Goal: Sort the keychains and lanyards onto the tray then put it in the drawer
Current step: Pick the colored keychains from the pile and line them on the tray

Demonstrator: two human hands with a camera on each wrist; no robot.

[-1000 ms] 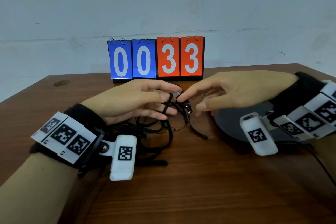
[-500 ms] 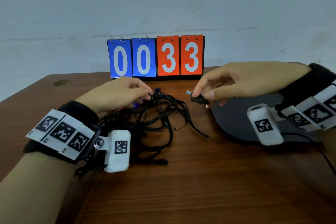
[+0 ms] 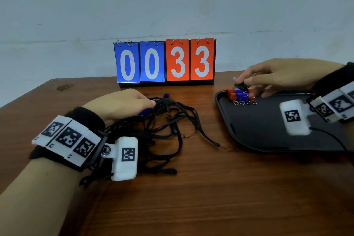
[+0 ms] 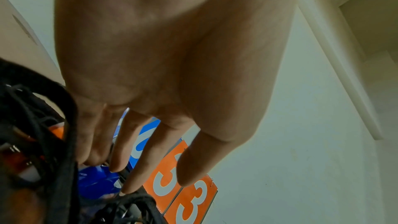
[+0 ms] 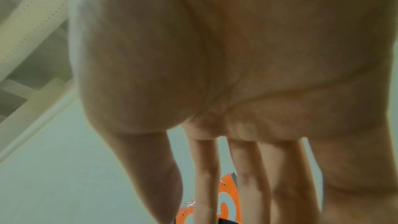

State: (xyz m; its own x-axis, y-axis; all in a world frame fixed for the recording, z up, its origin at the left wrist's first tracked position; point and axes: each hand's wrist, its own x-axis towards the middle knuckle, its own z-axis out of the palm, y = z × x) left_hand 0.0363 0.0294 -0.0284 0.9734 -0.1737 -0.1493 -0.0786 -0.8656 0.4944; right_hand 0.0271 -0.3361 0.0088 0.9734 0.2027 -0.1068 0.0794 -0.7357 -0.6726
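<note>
Your right hand pinches a black keychain over the tray at frame right; set it down. Your left hand lies relaxed on the lanyards.

Head view: evenly lit and soft; the right hand and its wrist camera are motion-blurred.
Table: faint sheen, soft shadows under the arms.
Left wrist view: palm dim against the bright wall; lanyards out of focus.
Right wrist view: blurred, murky palm; edges curve.
</note>
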